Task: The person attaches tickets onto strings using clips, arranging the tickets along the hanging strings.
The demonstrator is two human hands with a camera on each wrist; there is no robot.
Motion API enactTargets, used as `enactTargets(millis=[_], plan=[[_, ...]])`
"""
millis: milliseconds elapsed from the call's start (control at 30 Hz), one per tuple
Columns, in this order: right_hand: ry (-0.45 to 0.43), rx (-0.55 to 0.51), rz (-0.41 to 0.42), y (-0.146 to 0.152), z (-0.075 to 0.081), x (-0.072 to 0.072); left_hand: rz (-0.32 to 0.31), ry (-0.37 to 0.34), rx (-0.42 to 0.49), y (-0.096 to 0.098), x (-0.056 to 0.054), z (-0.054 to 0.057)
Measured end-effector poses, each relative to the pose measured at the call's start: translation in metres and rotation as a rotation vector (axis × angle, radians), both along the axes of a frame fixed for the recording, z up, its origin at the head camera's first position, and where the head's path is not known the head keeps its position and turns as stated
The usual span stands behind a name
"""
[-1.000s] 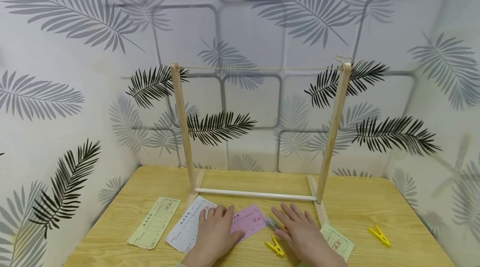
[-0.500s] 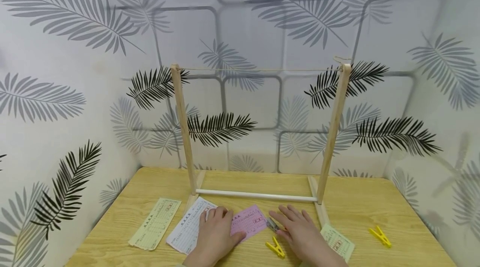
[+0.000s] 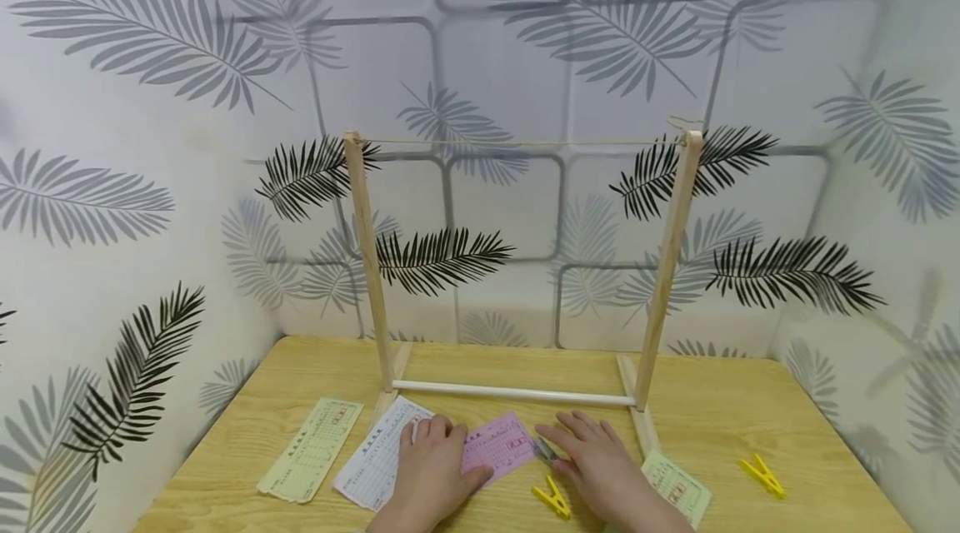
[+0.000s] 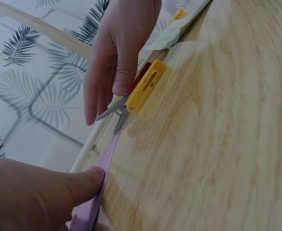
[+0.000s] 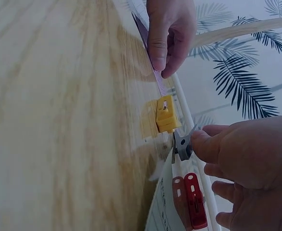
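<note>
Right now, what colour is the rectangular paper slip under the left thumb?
Paper slip: pink, clearest in the head view.

Bare fingers (image 4: 93, 94), short thumbnails (image 5: 158, 63), bare wrists (image 3: 401, 511).

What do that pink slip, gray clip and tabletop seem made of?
Pink slip: matte paper, flat and printed. Gray clip: probably metal, given its silvery sheen, though gray plastic is possible. Tabletop: wood or wood-look laminate, smooth with visible grain.

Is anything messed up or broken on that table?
Nothing looks spilled. The green paper on the far left has a ragged near edge, as if it might be torn. The pink paper lies slanted differently from the white paper, so they look untidy.
</note>
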State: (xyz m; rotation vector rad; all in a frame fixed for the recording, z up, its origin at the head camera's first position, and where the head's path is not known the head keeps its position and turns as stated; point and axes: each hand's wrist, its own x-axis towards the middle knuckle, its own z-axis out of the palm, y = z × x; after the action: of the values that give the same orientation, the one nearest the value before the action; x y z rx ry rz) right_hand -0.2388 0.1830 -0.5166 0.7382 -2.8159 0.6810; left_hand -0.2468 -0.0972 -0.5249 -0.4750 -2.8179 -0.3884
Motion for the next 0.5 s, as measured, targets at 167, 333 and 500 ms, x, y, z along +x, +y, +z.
enactTargets(millis=[167, 333, 500], plan=[[0.078, -0.006, 0.034, 0.0002, -0.0047, -0.0046, 0.001, 0.026, -0.016, 0.0004, -0.0015, -0.0023], [0.077, -0.013, 0.048, -0.0003, -0.0033, -0.0066, 0.005, 0.030, -0.022, 0.0000, -0.0029, -0.0026], [0.093, -0.013, 0.049, -0.0012, -0.0027, -0.0078, 0.001, 0.021, 0.003, -0.0007, -0.0027, -0.0015]])
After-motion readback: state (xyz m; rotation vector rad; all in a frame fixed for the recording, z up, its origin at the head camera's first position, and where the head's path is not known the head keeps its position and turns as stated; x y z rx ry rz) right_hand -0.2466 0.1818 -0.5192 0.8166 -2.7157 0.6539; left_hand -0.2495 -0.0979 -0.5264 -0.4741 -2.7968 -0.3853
